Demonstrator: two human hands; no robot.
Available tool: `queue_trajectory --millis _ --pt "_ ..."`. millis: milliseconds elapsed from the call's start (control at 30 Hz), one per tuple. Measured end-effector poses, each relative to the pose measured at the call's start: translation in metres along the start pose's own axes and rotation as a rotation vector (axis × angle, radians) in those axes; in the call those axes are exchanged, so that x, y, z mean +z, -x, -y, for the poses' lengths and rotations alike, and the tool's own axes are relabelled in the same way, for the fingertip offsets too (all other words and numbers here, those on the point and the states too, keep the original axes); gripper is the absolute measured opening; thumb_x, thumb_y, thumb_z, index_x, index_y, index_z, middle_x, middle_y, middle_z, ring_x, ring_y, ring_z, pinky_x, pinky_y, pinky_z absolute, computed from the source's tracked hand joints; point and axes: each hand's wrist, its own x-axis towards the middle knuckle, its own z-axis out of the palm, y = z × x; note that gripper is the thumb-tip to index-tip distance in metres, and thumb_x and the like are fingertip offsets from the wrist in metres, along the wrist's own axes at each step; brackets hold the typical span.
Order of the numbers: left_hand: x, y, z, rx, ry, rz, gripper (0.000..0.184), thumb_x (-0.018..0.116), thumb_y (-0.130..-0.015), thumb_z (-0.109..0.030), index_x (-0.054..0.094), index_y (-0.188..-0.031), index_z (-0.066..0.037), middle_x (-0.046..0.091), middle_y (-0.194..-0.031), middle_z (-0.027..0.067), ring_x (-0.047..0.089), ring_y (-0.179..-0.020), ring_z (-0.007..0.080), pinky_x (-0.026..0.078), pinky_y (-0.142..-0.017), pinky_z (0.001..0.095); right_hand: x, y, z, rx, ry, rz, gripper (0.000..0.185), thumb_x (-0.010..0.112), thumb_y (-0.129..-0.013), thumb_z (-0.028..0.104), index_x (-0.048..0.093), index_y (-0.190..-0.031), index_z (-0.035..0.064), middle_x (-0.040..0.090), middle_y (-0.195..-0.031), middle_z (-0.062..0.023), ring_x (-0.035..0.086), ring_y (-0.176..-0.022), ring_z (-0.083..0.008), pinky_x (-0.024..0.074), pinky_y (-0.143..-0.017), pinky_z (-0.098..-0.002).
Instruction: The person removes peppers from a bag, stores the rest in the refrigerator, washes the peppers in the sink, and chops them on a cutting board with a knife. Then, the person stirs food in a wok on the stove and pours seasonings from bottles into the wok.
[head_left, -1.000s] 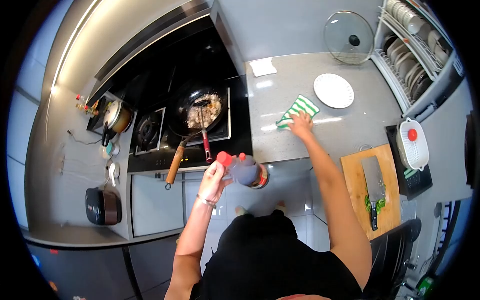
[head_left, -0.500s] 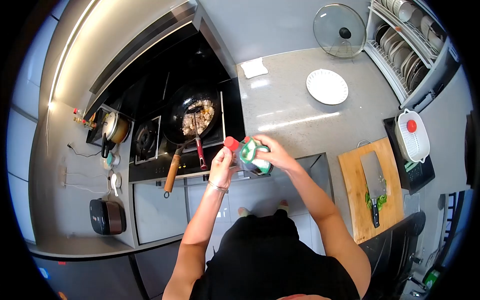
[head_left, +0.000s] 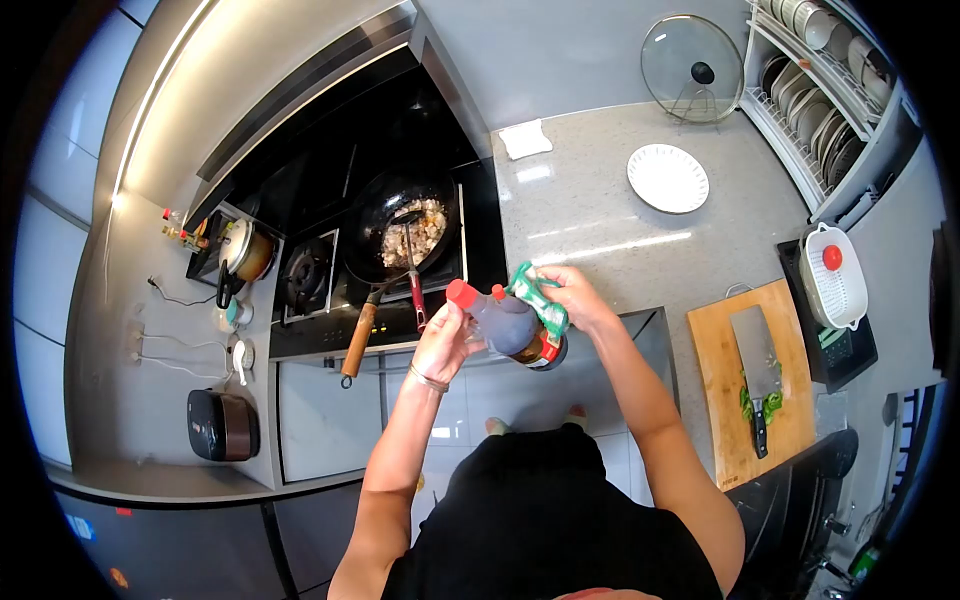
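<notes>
My left hand (head_left: pixel 442 343) is closed around the neck area of a clear bottle with a red cap (head_left: pixel 461 293). Close against it is a dark sauce bottle (head_left: pixel 512 328) with a smaller red cap and a red-and-yellow label; whether my left hand grips this one too, I cannot tell. Both are tilted in the air between the counter and my body. My right hand (head_left: pixel 573 297) pinches a green-and-white cloth (head_left: pixel 535 290), which hangs against the side of the dark bottle.
A wok (head_left: pixel 362 225) with chopped food and a red-handled spatula (head_left: pixel 416 300) sits on the stove. On the counter are a white plate (head_left: pixel 668 179), a cutting board (head_left: pixel 705 370) with a cleaver (head_left: pixel 755 345) and greens, and a white basket (head_left: pixel 845 285).
The cloth has come away from around the bottles toward the upper right, uncovering the dark bottle and its label. My right hand has shifted slightly right with it.
</notes>
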Motion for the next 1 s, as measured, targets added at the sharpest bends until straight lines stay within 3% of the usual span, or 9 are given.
queue_trajectory --millis 133,267,400,500,567,700,800,833,1000 --pt "0.017 0.003 -0.011 0.037 0.013 -0.055 0.028 0.052 -0.091 -0.039 0.045 -0.077 -0.015 0.053 -0.092 -0.0015 0.053 -0.099 0.0218 0.044 -0.084 0.0601 0.004 0.019 0.005 0.082 -0.158 -0.279 0.030 0.053 -0.085 0.002 0.054 -0.115 -0.0036 0.057 -0.116 -0.0105 0.058 -0.100 -0.0167 0.0472 -0.085 -0.0293" --pt "0.011 -0.004 -0.007 0.046 0.060 -0.020 0.037 0.047 -0.092 -0.041 0.052 -0.119 -0.015 0.053 -0.122 0.0037 0.049 -0.113 0.0241 0.042 -0.090 0.0582 0.058 0.023 -0.012 -0.649 0.657 -0.231 0.036 0.045 -0.090 0.005 0.047 -0.125 -0.0036 0.050 -0.128 -0.0172 0.053 -0.111 -0.0286 0.0401 -0.096 -0.0348" --pt "0.002 -0.005 -0.012 0.042 0.078 0.032 0.038 0.050 -0.091 -0.040 0.052 -0.119 -0.014 0.054 -0.119 0.0025 0.050 -0.111 0.0243 0.042 -0.090 0.0585 0.046 0.025 -0.034 -0.515 0.765 -0.433 0.028 0.039 -0.095 0.018 0.057 -0.105 -0.0013 0.060 -0.094 -0.0171 0.059 -0.087 -0.0233 0.0444 -0.074 -0.0338" --pt "0.028 0.003 -0.029 0.049 -0.020 -0.098 0.032 0.055 -0.088 -0.043 0.047 -0.074 -0.015 0.050 -0.085 -0.0031 0.053 -0.100 0.0225 0.041 -0.087 0.0607 0.017 0.025 -0.056 -0.214 0.658 -0.453 0.028 0.041 -0.095 0.020 0.059 -0.088 0.0001 0.057 -0.069 -0.0088 0.053 -0.064 -0.0144 0.0412 -0.058 -0.0321" --pt "0.016 0.001 -0.026 0.058 -0.006 -0.080 0.029 0.051 -0.089 -0.043 0.049 -0.083 -0.015 0.048 -0.082 -0.0038 0.053 -0.100 0.0218 0.041 -0.088 0.0621 -0.001 0.016 -0.072 -0.197 0.569 -0.457 0.031 0.042 -0.096 0.022 0.057 -0.079 0.0008 0.051 -0.059 -0.0022 0.045 -0.055 -0.0092 0.0366 -0.051 -0.0311" --pt "0.019 0.003 -0.032 0.092 0.026 -0.143 0.029 0.047 -0.091 -0.045 0.049 -0.094 -0.015 0.045 -0.079 -0.0049 0.052 -0.101 0.0220 0.040 -0.088 0.0634 -0.003 0.029 -0.052 -0.071 -0.156 -0.448 0.028 0.044 -0.096 0.027 0.058 -0.107 0.0056 0.060 -0.090 -0.0011 0.054 -0.079 -0.0073 0.0439 -0.068 -0.0222" --pt "0.020 0.000 -0.028 0.111 0.045 -0.134 0.030 0.046 -0.091 -0.045 0.050 -0.092 -0.015 0.045 -0.079 -0.0049 0.052 -0.102 0.0220 0.043 -0.086 0.0608 0.025 0.039 -0.059 -0.105 -0.044 -0.336 0.039 0.050 -0.093 0.026 0.046 -0.128 0.0094 0.055 -0.111 -0.0063 0.054 -0.098 -0.0141 0.0431 -0.085 -0.0296" --pt "0.021 -0.001 -0.026 0.105 0.048 -0.141 0.030 0.046 -0.091 -0.045 0.050 -0.091 -0.015 0.045 -0.080 -0.0047 0.051 -0.102 0.0219 0.044 -0.086 0.0600 0.034 0.022 -0.077 -0.473 0.321 -0.456 0.041 0.050 -0.092 0.023 0.044 -0.130 0.0109 0.054 -0.114 -0.0084 0.054 -0.100 -0.0151 0.0419 -0.088 -0.0287" --pt "0.028 0.001 -0.025 0.111 -0.002 -0.139 0.031 0.049 -0.090 -0.045 0.050 -0.089 -0.014 0.047 -0.083 -0.0031 0.051 -0.104 0.0217 0.046 -0.085 0.0571 0.027 0.014 -0.074 -0.238 0.160 -0.603 0.022 0.045 -0.095 0.020 0.053 -0.111 0.0071 0.056 -0.084 -0.0017 0.049 -0.068 -0.0076 0.0409 -0.059 -0.0230"
